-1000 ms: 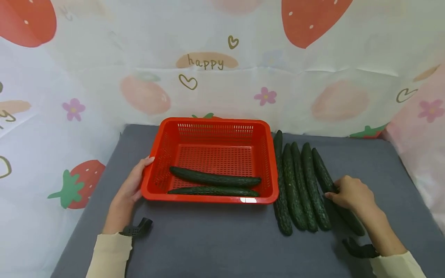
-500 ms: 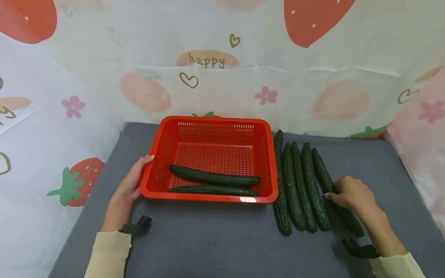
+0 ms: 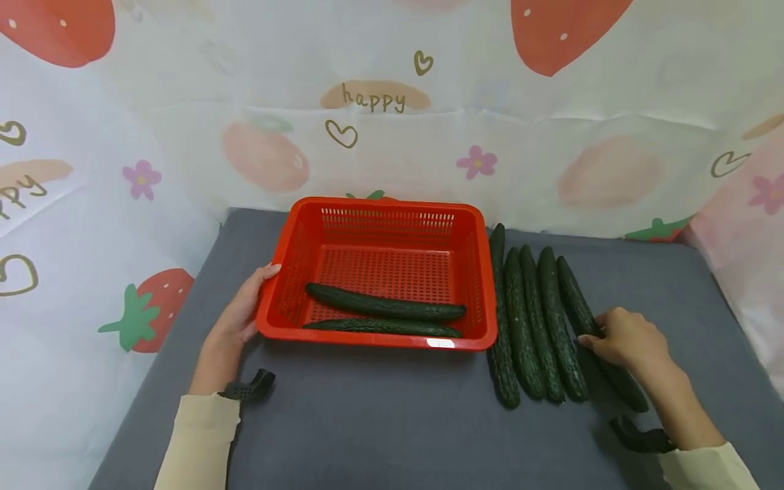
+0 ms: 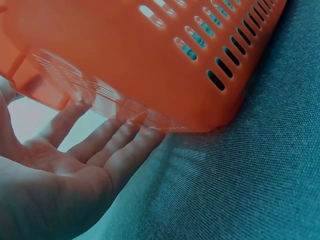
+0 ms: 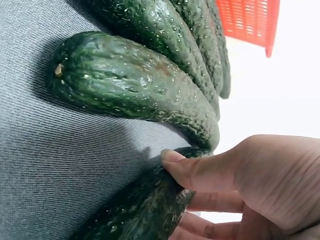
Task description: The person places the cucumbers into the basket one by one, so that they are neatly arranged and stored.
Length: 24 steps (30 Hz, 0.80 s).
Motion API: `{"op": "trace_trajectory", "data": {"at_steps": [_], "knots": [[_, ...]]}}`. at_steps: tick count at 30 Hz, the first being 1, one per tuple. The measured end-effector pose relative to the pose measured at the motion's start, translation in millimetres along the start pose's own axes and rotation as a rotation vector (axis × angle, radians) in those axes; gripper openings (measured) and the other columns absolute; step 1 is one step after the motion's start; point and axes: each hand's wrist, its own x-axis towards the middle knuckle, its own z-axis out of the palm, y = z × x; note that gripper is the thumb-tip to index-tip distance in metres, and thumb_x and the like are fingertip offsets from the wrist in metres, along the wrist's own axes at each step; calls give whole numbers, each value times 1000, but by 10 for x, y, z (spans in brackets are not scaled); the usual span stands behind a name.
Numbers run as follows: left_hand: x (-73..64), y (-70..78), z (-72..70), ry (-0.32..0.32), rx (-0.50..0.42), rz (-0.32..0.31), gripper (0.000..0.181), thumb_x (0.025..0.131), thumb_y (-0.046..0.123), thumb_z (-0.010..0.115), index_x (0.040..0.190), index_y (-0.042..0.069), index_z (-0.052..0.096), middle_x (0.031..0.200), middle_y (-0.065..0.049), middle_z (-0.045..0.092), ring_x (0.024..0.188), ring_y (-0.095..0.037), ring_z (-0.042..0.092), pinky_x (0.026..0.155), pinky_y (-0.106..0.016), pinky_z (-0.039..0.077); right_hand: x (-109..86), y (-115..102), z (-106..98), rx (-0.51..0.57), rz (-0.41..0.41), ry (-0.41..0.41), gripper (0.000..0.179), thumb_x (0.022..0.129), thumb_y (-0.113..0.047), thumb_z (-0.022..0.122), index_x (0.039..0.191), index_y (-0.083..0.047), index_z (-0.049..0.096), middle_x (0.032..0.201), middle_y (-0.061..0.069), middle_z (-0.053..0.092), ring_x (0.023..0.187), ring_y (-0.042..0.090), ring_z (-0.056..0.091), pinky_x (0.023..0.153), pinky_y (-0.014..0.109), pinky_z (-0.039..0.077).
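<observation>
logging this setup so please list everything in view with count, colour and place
basket: 1, red, centre
cucumbers inside: 2, dark green, towards its front
loose cucumbers: 4, dark green, side by side right of the basket
gripped cucumber: 1, dark green, rightmost
tabletop: 1, grey, under basket and cucumbers
printed backdrop: count unclear, white and pink, behind
wrist devices: 2, black, one per wrist
sleeves: 2, cream, on the forearms
left hand: 1, bare, at the basket's left rim
right hand: 1, bare, on the gripped cucumber

The basket (image 3: 398,266) is red, cucumbers (image 3: 520,327) green, backdrop (image 3: 392,153) strawberry-patterned.
</observation>
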Motion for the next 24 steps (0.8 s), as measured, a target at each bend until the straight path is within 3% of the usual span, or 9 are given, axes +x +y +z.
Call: {"op": "trace_trajectory", "data": {"at_steps": [5, 12, 24], "knots": [[5, 9, -6, -8, 7, 18, 36, 114, 39, 41, 146, 23, 43, 122, 7, 66, 104, -5, 70, 88, -24, 62, 18, 1, 12, -2, 0, 9, 65, 100, -36, 72, 137, 14, 59, 136, 41, 60, 94, 50, 70, 68, 54, 57], [-35, -33, -36, -25, -8, -3, 39, 115, 39, 39, 150, 24, 38, 124, 7, 65, 107, -5, 69, 90, -25, 62, 6, 19, 63, -9, -14, 17, 65, 99, -36, 74, 137, 14, 59, 134, 40, 62, 96, 50, 70, 71, 56, 57], [-16, 1, -26, -85, -24, 47, 35, 116, 35, 36, 147, 21, 42, 117, 7, 69, 101, -5, 71, 86, -23, 62, -2, 60, 24, 13, 10, -17, 75, 96, -48, 75, 142, 9, 57, 137, 37, 62, 100, 51, 69, 69, 54, 56]]}}
